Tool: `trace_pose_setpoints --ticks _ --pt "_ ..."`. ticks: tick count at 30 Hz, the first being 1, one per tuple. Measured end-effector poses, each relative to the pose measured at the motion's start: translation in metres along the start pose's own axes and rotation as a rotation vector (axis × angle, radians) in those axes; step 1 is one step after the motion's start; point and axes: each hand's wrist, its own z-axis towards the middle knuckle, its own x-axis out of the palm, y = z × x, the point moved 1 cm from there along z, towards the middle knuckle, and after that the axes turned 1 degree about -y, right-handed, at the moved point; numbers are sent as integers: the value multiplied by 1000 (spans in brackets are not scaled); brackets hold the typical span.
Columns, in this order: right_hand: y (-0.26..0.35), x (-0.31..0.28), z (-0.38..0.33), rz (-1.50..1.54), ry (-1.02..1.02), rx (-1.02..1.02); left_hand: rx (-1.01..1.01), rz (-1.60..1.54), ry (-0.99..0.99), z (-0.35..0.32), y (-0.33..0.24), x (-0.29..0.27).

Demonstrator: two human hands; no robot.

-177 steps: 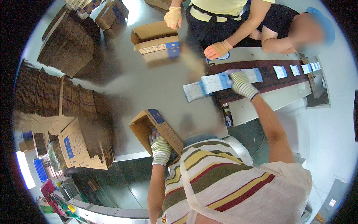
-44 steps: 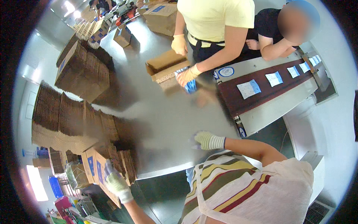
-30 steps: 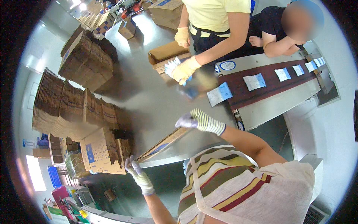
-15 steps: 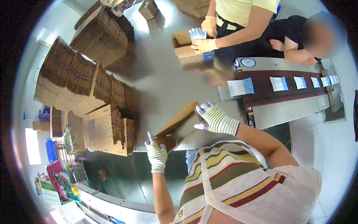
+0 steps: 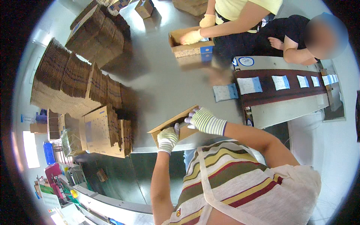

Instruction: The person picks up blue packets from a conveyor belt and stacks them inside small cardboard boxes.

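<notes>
Over the smooth, gleaming grey tabletop (image 5: 159, 95), the person's stripy, knit-gloved left hand (image 5: 167, 140) and right hand (image 5: 206, 120) grip a plain brown cardboard carton (image 5: 185, 134), its walls skewed narrow.

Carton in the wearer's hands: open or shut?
Open, narrowly: the carton shows a dark gap along its top; left hand and right hand touch it.

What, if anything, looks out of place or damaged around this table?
One white-and-blue packet lies on the metal table just past the end of the conveyor belt, while others lie on it; possibly ordinary run-off. The carton in the hands looks narrow, likely only part-unfolded. No spill or damage visible.
</notes>
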Motion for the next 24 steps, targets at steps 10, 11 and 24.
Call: trace_pose_setpoints --ticks 10,11,24 --pt "-6 9 -5 65 -274 95 271 -29 -160 -22 -28 21" --pt "-5 5 -4 95 -229 90 237 5 -71 -19 -24 18" --pt "38 -71 -23 358 -263 158 29 -1236 81 -62 24 77"
